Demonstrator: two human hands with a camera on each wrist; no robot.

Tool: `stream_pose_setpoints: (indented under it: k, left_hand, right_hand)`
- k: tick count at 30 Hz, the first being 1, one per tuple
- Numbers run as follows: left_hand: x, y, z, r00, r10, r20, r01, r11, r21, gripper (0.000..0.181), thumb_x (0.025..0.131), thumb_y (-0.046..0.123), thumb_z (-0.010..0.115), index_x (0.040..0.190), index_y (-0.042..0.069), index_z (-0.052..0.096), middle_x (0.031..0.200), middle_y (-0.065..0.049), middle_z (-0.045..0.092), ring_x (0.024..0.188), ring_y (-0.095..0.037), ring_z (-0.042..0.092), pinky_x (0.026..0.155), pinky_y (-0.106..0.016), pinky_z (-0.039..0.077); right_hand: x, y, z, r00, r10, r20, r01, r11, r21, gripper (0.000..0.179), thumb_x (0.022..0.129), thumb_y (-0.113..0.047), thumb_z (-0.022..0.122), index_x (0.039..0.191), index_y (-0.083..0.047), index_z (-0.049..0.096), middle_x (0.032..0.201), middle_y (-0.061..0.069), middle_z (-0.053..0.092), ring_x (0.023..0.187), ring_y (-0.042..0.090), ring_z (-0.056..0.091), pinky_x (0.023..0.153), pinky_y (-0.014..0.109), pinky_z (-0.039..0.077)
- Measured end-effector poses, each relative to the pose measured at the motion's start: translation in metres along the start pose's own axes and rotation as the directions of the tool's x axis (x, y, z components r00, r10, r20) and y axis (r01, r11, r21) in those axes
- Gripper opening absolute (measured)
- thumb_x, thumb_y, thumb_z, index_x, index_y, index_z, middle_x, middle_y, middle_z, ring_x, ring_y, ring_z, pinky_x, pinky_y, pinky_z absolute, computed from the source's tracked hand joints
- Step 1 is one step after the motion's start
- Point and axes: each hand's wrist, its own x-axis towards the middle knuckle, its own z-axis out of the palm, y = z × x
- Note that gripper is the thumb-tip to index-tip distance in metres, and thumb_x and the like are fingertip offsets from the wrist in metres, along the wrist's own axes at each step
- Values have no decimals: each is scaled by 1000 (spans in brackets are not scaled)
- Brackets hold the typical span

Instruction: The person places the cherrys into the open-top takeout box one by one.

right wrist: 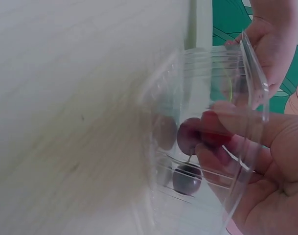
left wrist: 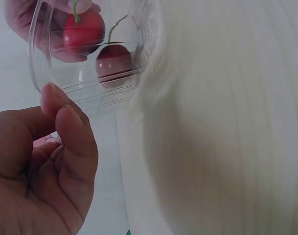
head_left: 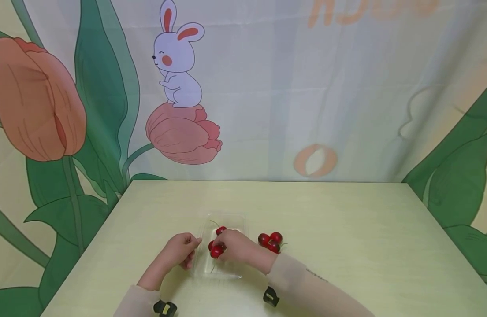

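Observation:
A clear plastic box point(head_left: 223, 276) lies on the table with a few red cherries in it. My right hand point(head_left: 235, 247) reaches over the box and pinches a red cherry point(right wrist: 215, 129) between thumb and fingers. Beside that one, a darker cherry point(right wrist: 187, 178) shows through the box wall. In the left wrist view, another cherry point(left wrist: 113, 63) with its stem up sits near the box's end. My left hand point(head_left: 179, 250) is at the box's left side, fingers loosely bent, thumb tip close to the rim; whether it touches is unclear.
Several more cherries point(head_left: 264, 240) lie in a cluster on the pale table point(head_left: 346, 229), just right of the box. Black wrist straps point(head_left: 271, 296) show below the sleeves. A printed curtain point(head_left: 251, 88) hangs behind the table's far edge.

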Motion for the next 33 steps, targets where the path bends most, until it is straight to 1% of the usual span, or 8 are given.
stream_pose_setpoints:
  k: [8, 16, 22, 26, 29, 31, 33]
  left_hand:
    - [0, -1, 1, 1000, 14, -4, -14, 1000, 10, 28, 106, 21, 55, 87, 0, 56, 62, -2, 50, 46, -13, 52, 48, -26, 52]
    - [-1, 1, 1, 1000, 5, -1, -5, 1000, 11, 28, 106, 21, 55, 89, -1, 57, 61, -2, 50, 46, -13, 51, 48, -26, 52]
    - [-2, 2, 1, 1000, 1, -2, -1, 1000, 12, 27, 106, 21, 55, 89, 0, 57, 62, -2, 49, 46, -13, 51, 48, -25, 52]
    - [-3, 2, 1, 1000, 4, 2, -4, 1000, 4, 27, 106, 20, 55, 88, 0, 56, 62, -2, 49, 46, -12, 51, 47, -25, 52]
    - [-4, 3, 0, 1000, 6, 3, -6, 1000, 1, 27, 106, 20, 55, 87, 1, 56, 61, -2, 49, 45, -12, 51, 47, -25, 52]
    - [-4, 4, 0, 1000, 6, 3, -6, 1000, -1, 28, 106, 20, 55, 86, 1, 56, 61, -2, 50, 45, -12, 51, 47, -25, 52]
    - [-4, 4, 0, 1000, 4, 3, -4, 1000, -1, 28, 106, 21, 55, 86, 1, 56, 61, -1, 49, 45, -12, 51, 47, -25, 52]
  right_hand:
    - [2, 1, 6, 1000, -4, 0, 4, 1000, -8, 27, 82, -4, 82, 109, -4, 76, 93, 1, 74, 76, 4, 52, 74, 16, 48]
    - [2, -1, 7, 1000, -14, -1, 14, 999, -36, 25, 82, -4, 83, 106, -4, 76, 88, 0, 71, 74, 5, 49, 72, 16, 45]
    - [3, -1, 11, 999, -33, -21, 32, 998, -51, 23, 82, -6, 84, 103, -4, 75, 83, -1, 69, 73, 4, 48, 72, 16, 45]
    - [5, 0, 14, 1000, -17, -26, 15, 998, -58, 25, 83, -8, 84, 106, -6, 76, 92, 0, 73, 79, 5, 54, 79, 17, 49]
    - [5, -1, 15, 1000, 10, -24, -11, 998, -60, 30, 84, -9, 84, 112, -6, 75, 104, 2, 76, 87, 7, 60, 86, 19, 53]
    - [4, -2, 15, 1000, 11, -23, -12, 998, -63, 31, 84, -9, 83, 114, -5, 75, 108, 3, 76, 90, 8, 63, 88, 21, 53]
    - [4, -3, 15, 1000, 6, -26, -8, 997, -72, 31, 84, -9, 83, 114, -5, 75, 108, 3, 77, 90, 8, 63, 88, 20, 53]
